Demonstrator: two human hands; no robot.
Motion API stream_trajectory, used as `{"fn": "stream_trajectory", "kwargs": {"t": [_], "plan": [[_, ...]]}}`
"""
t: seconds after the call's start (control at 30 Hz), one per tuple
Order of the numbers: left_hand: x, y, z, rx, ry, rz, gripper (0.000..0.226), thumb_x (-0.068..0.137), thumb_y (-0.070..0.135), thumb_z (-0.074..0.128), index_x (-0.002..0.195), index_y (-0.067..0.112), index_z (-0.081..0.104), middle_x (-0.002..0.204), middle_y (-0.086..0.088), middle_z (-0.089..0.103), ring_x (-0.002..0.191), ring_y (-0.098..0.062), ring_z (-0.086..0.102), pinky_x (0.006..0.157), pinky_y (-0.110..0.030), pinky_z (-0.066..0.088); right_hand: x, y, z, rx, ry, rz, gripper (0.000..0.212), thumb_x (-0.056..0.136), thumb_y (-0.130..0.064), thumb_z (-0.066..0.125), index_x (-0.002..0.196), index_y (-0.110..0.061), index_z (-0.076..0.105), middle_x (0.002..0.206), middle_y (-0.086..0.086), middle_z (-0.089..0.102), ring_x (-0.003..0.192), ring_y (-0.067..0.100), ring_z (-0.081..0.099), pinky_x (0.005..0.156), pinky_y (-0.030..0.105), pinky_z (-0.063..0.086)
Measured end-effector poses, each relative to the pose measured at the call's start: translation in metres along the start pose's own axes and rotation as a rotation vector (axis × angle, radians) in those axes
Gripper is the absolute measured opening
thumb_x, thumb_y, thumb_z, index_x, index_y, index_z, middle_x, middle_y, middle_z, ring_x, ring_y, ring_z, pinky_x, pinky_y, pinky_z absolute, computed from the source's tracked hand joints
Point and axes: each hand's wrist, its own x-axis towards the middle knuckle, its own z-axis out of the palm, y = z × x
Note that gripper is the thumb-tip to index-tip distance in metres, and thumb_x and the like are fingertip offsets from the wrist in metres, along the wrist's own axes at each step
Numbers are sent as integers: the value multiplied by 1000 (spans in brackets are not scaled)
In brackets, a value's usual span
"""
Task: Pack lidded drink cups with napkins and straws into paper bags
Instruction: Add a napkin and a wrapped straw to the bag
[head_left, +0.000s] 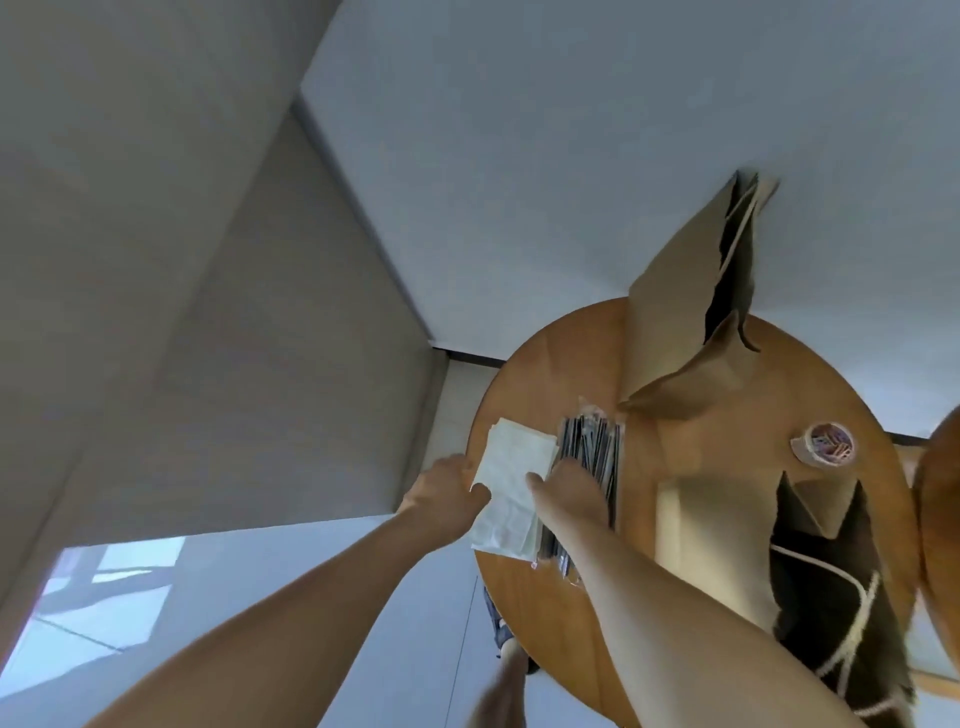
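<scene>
A stack of white napkins (511, 483) lies at the left edge of the round wooden table (691, 447). Beside it on the right is a pile of wrapped straws (595, 441). My left hand (449, 488) grips the napkin stack at its left edge, thumb on top. My right hand (571, 493) lies over the straw pile with fingers curled into the straws and its thumb touching the napkins' right edge. An open brown paper bag (675, 332) stands at the back of the table. A second open bag (727, 545) with rope handles stands at the front right. No cup is in view.
A roll of tape (823, 444) sits on the table right of the far bag. Part of another wooden surface (940, 509) shows at the right edge. The table stands close to the white wall (519, 156); grey floor lies below on the left.
</scene>
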Motion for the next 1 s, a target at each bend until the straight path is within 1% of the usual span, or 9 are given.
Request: {"fn": "stream_trajectory", "kwargs": {"t": [0.1,0.23,0.37,0.47,0.57,0.67,0.8,0.9,1.0], "plan": [[7,-7,8,13,-14,-5,43,96,35,51,137,23,48,135,2,53,104,-18,56,82,-30,49,12,2,13,0,11,16,36,95,-42,54,107,-8,56,92,4,64,81,23,63,58,28,41],[14,-7,14,1,-22,5,44,98,34,50,140,23,45,145,3,47,106,-13,50,79,-25,43,18,6,18,-45,72,10,25,97,-33,48,97,-13,62,91,3,69,82,23,67,65,32,53],[13,-2,13,-21,-36,16,44,99,31,50,142,20,44,146,1,47,111,-13,49,81,-23,39,13,10,15,-80,148,-44,25,98,-35,45,93,-21,65,82,-2,68,75,18,65,57,26,44],[11,2,13,-36,-41,22,45,100,29,51,142,18,44,146,-1,47,124,-18,50,86,-23,38,9,13,11,-31,172,-101,24,98,-35,46,88,-22,64,77,-4,67,73,16,64,60,27,48],[9,7,10,-71,-18,26,46,99,27,51,143,17,43,147,-1,47,125,-18,50,84,-23,37,4,12,8,175,172,-171,21,95,-30,53,75,-23,56,68,-10,60,69,13,61,56,25,42],[8,9,8,-191,8,26,47,96,25,56,142,18,44,146,-1,49,122,-18,50,88,-26,39,-8,8,7,501,147,-174,15,86,-16,64,77,-24,55,73,-12,61,71,9,61,61,20,42],[8,8,5,-435,-7,13,60,93,26,65,146,21,39,145,3,48,132,-18,45,100,-30,36,-21,6,3,853,132,-120,14,83,-4,64,84,-17,59,77,5,67,74,20,63,65,35,49],[8,11,5,-574,-126,-17,55,92,30,68,140,21,42,134,6,53,120,-18,53,101,-34,42,-28,8,-3,1033,65,-76,13,84,-3,59,91,-13,62,85,12,69,76,22,65,67,37,52],[8,14,11,-730,-263,-66,37,92,24,68,126,9,59,122,-7,68,111,-28,64,102,-44,50,-28,14,-5,1115,2,-61,16,83,-1,56,92,-11,63,84,10,71,76,25,67,67,40,55]]}}
